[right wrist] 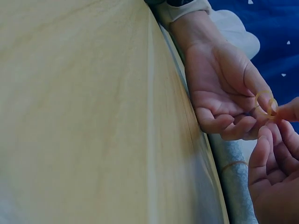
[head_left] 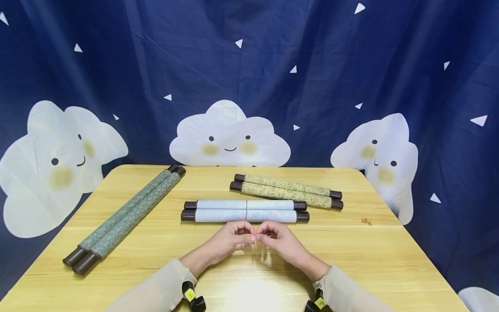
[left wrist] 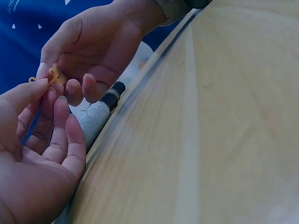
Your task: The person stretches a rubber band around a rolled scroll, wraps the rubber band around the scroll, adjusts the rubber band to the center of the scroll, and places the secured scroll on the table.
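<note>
A small yellow-orange rubber band (left wrist: 54,74) is pinched between the fingertips of both hands, low over the table's middle. My left hand (head_left: 228,239) grips it between thumb and index finger. From the other side my right hand (head_left: 285,242) pinches it the same way, and the two hands' fingertips meet. Loops of the band stick out above the fingers in the right wrist view; whether it is one band or more, I cannot tell. Just beyond the hands lie two light blue scrolls (head_left: 222,215) side by side, with a thin band round their middle.
Two green patterned scrolls (head_left: 128,212) lie slantwise at the left of the wooden table (head_left: 351,268). Behind and right of the blue pair are two yellow patterned scrolls (head_left: 288,193). A little heap of rubber bands (head_left: 366,221) sits near the right edge. A dark blue curtain (head_left: 218,56) hangs behind.
</note>
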Tool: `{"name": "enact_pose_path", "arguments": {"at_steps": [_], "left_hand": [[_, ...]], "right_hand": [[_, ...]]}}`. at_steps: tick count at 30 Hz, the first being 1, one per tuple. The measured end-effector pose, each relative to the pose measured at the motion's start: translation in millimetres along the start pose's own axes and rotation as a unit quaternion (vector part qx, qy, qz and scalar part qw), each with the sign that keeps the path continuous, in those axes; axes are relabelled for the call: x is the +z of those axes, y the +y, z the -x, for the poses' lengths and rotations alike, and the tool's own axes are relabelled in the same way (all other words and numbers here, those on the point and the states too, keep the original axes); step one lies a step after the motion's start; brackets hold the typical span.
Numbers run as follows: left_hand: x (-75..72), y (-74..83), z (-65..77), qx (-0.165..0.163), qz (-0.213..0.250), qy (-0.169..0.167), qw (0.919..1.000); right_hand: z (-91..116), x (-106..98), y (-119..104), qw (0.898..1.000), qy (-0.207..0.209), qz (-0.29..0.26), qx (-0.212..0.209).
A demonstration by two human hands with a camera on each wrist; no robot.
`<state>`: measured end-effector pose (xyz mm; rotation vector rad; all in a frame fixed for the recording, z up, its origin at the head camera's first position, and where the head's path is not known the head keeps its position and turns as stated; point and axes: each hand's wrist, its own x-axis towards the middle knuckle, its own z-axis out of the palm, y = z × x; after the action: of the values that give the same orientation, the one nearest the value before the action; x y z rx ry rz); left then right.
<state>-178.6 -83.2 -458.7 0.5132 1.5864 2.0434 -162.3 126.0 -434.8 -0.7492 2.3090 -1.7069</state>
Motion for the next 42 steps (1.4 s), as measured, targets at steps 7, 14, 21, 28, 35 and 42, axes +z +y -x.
{"name": "enact_pose_path", "arguments": {"at_steps": [7, 14, 21, 28, 35, 42], "left_hand": [[1.3, 0.2, 0.4, 0.004, 0.006, -0.01, 0.9999], [2.7, 2.3, 0.9, 0.011, 0.007, -0.017, 0.9998], [0.3, 1.4, 1.0, 0.014, 0.02, -0.015, 0.9996], [-1.5, -0.9, 0.1, 0.013, 0.033, -0.01, 0.9993], [-0.8, 1.3, 0.8, 0.013, 0.047, 0.002, 0.9988], [0.3, 3.6, 1.4, 0.03, 0.045, -0.027, 0.9982]], "right_hand": [[1.0, 0.3, 0.9, 1.0, 0.001, -0.019, -0.017], [1.7, -2.3, 1.4, 0.999, -0.016, -0.024, -0.034], [-0.8, -9.6, -1.3, 0.996, -0.075, -0.05, 0.0], [-1.8, -18.0, -0.1, 0.987, -0.125, -0.097, 0.031], [-0.9, -29.1, -1.9, 0.978, -0.164, -0.127, 0.026], [-1.7, -35.0, -6.5, 0.973, -0.169, -0.157, 0.0]]}}
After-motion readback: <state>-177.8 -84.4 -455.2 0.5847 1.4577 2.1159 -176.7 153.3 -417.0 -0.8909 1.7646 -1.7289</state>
